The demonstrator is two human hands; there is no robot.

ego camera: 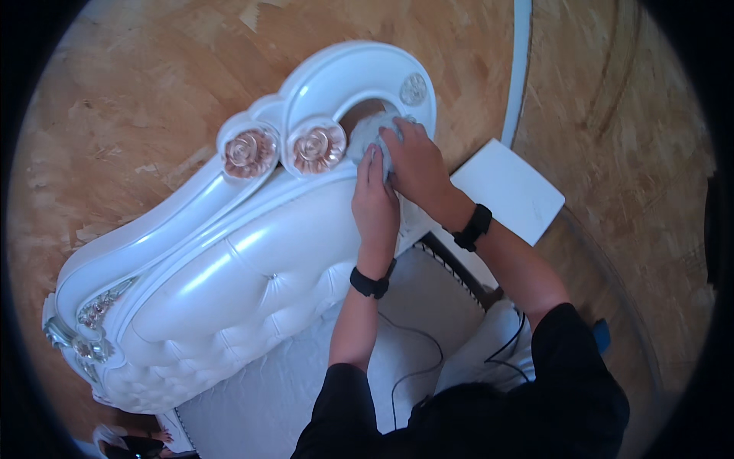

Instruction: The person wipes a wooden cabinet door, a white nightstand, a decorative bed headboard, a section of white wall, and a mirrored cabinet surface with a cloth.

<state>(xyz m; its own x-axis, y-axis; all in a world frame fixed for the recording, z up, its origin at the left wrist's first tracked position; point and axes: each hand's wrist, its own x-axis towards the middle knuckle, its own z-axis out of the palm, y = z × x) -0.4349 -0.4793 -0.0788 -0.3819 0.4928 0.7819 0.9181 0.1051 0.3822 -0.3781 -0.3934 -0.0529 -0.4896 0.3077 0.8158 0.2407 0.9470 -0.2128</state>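
Note:
A bunched grey cloth lies against the curled right end of a glossy white carved bed headboard. My right hand grips this cloth from the right, its fingers spread over the top. Close beside it, my left hand holds the lower edge of the cloth with its fingers nearly straight. Just left of the cloth are two pinkish carved rosettes, the nearer rosette and the farther rosette. Below them runs the white tufted padding of the headboard.
A white bedside cabinet stands right of the bed. The grey mattress lies below the headboard, with a thin black cable across it. Behind rises a brown mottled wall. Another person's hand shows at lower left.

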